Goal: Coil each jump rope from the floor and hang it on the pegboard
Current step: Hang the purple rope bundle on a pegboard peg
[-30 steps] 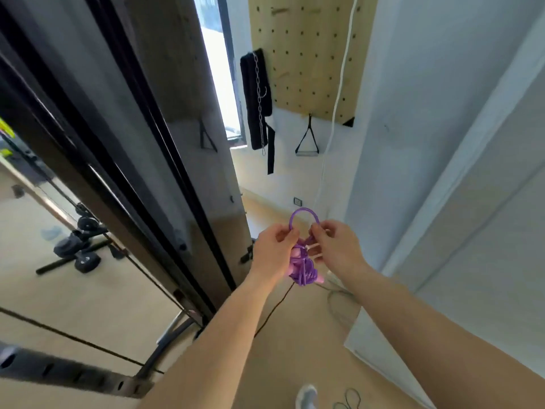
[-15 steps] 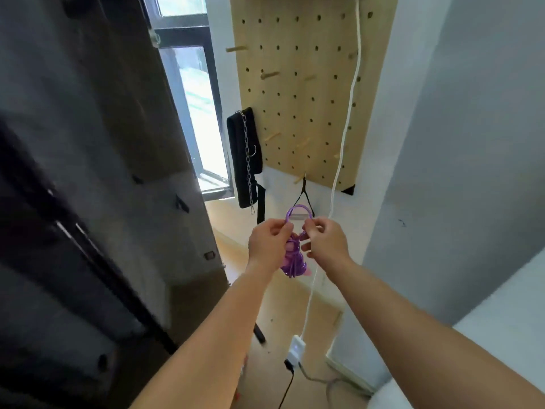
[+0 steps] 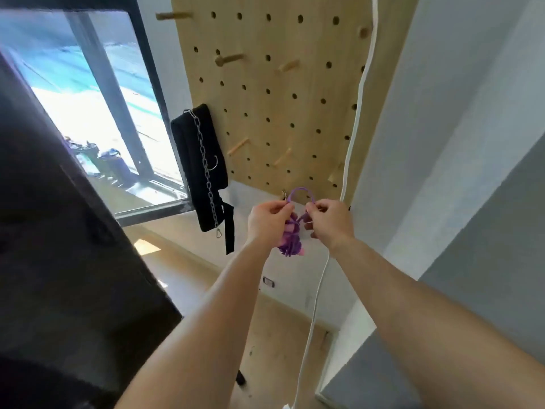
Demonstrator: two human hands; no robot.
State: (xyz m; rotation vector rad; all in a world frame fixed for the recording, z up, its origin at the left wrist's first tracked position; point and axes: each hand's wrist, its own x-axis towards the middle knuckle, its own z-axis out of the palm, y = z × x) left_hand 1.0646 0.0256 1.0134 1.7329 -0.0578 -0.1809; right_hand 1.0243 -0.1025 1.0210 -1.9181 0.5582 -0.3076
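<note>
Pale wooden pegboard [image 3: 265, 107] fills the wall ahead, with a black strap and chain [image 3: 200, 166] hanging just beside its left edge and a white cord [image 3: 352, 137] running down its right. Near its lower edge, the left hand [image 3: 267, 221] and right hand [image 3: 328, 221] each pinch one side of the purple jump rope [image 3: 290, 240]. Its coiled bundle hangs lengthwise downward between them, and a small loop [image 3: 300, 191] arches upright above the fingers. A bare peg [image 3: 282, 157] juts out above that loop (both hands look equally near), so hanging it likely means lifting up and forward.
</note>
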